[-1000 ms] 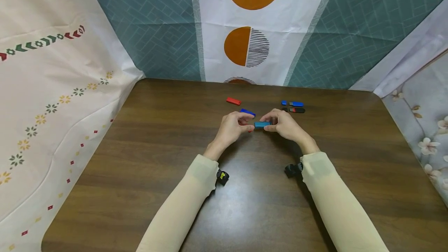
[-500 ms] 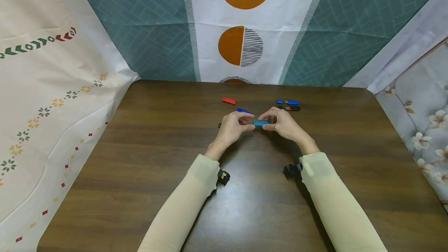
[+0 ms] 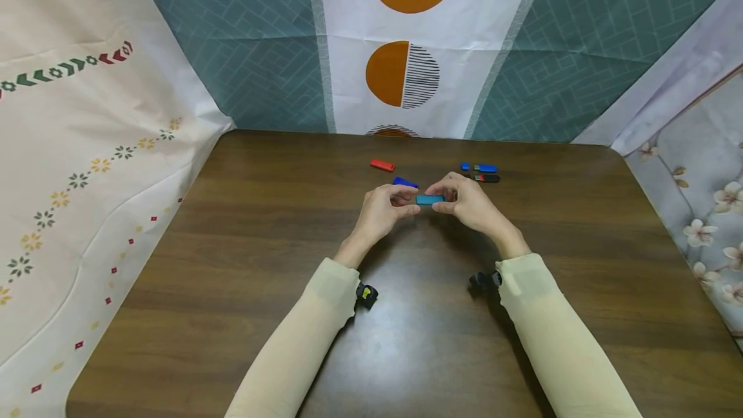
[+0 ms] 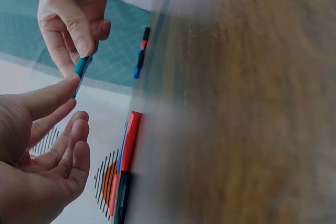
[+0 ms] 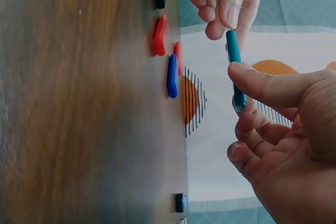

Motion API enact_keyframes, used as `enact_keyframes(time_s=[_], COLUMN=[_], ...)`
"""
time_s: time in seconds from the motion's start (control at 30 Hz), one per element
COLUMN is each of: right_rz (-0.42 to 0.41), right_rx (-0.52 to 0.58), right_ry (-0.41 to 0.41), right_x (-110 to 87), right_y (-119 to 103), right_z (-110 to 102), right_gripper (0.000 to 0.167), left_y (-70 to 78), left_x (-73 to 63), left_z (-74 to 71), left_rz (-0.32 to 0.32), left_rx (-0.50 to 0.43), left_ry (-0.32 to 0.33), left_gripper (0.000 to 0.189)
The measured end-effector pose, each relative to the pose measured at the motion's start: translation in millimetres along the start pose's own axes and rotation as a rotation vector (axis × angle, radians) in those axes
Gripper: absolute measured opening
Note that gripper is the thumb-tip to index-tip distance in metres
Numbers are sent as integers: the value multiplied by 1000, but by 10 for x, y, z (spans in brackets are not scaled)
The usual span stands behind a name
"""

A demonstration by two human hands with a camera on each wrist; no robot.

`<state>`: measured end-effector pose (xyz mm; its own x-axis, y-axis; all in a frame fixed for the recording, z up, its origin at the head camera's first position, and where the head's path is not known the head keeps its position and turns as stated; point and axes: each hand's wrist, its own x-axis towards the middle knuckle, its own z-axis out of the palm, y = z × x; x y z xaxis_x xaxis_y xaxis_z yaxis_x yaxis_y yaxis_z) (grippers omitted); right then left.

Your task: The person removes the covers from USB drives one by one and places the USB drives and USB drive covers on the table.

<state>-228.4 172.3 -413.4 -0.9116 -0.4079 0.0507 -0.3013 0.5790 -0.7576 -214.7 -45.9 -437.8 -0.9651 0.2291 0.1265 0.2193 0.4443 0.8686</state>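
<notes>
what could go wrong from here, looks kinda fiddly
The teal stick is pinched in the right hand above the table, so it could slip and drop. The fingertips of the left hand are at its other end and might knock it askew. The loose blue piece lies just beyond the left hand in the head view, so a stray finger could nudge it.

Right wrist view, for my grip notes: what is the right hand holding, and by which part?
The small teal stick, pinched in the right hand about its middle.
</notes>
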Motion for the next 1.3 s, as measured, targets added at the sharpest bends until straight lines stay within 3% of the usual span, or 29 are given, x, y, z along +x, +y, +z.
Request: enact_keyframes(time_s=[0.93,1.3], right_rz=[-39,-51], right_rx=[16,20], right_ry=[53,85], right_x=[-13,-58], right_y=[-210,-175], right_z=[247,294], right_gripper=[22,21], left_y=[-67,-82], left_x=[-134,-123], left_z=[-171,-118], left_rz=[42,40], left_rx=[-9,-35], left_ry=[35,50], left_gripper=[31,25])
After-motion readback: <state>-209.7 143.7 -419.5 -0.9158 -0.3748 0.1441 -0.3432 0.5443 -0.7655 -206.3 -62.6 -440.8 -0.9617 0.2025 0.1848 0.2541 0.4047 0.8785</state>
